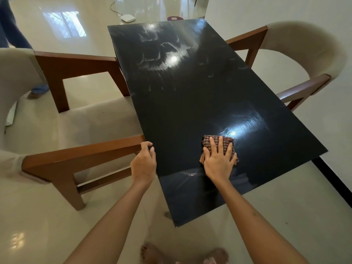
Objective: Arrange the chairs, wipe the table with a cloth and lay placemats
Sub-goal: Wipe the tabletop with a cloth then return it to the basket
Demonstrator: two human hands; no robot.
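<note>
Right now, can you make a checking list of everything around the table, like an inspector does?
Surface: dark glossy table, streaky smears at the far end.
Job's things: checked cloth flat on the table; left chair and right chair at the sides; no placemats seen.
Clutter: nothing seen on the table.
Hands: right hand presses flat on the cloth; left hand grips the table edge.
Cables: white cord running to a white box on the floor.
Surroundings: shiny pale floor, white wall, another person's legs far left.

Place: home dining room | Evidence: dark glossy table (pixel 190 96); cushioned wooden armchairs (pixel 57 119) on either side; polished tile floor (pixel 62 21)
</note>
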